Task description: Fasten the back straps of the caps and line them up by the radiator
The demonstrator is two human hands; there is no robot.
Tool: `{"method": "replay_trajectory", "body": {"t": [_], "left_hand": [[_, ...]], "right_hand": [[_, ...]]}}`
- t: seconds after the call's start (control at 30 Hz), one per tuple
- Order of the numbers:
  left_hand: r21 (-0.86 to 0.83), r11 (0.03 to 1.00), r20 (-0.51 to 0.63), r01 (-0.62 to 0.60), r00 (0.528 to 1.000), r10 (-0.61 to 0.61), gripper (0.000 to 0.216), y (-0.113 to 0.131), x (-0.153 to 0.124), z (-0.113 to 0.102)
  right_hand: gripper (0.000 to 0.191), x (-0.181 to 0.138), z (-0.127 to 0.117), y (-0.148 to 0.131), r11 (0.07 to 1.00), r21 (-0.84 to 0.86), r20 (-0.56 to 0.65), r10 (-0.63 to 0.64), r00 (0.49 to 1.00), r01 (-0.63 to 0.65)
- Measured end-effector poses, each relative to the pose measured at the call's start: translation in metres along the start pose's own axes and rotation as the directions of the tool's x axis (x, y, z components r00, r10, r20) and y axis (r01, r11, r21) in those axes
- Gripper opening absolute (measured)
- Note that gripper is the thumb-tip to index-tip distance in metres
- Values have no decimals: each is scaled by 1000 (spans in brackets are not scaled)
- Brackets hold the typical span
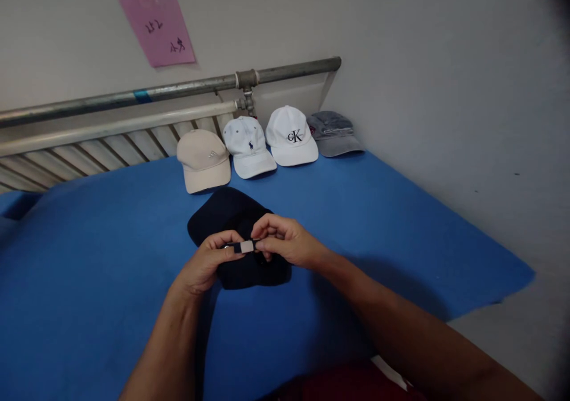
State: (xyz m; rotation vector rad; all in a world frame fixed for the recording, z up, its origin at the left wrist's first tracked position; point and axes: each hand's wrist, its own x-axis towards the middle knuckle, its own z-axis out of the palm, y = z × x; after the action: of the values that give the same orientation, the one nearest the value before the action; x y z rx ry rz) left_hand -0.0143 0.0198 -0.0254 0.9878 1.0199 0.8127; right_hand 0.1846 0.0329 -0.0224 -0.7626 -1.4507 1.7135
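A dark navy or black baseball cap is held over the blue surface, its brim pointing up and to the left. Across its back opening runs an adjustment strap with a pale metal buckle. My left hand pinches the strap and cap edge left of the buckle, thumb on top. On the other side, my right hand grips the strap end right beside the buckle between thumb and fingers. Parts of the cap lie hidden under both hands.
Behind it, a beige cap, two white caps and a grey cap stand in a row on the blue cover. A radiator, a metal pipe and a pink paper are at the wall.
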Motion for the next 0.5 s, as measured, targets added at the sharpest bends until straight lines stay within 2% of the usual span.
{"method": "replay_trajectory", "body": {"t": [0.1, 0.2, 0.37, 0.5], "left_hand": [[23, 1000, -13, -10, 1000, 11, 17, -1, 1, 1], [8, 1000, -9, -14, 1000, 14, 18, -2, 2, 2], [19, 995, -13, -102, 995, 102, 20, 0, -1, 4], [39, 979, -1, -200, 980, 200, 12, 4, -6, 0]], "right_hand": [[12, -1, 1, -2, 998, -52, 11, -18, 1000, 19], [21, -3, 3, -5, 963, -248, -15, -112, 994, 105], [14, -6, 7, -2, 818, -502, 24, -312, 950, 281], [13, -7, 7, -1, 659, -621, 105, -466, 879, 424]]}}
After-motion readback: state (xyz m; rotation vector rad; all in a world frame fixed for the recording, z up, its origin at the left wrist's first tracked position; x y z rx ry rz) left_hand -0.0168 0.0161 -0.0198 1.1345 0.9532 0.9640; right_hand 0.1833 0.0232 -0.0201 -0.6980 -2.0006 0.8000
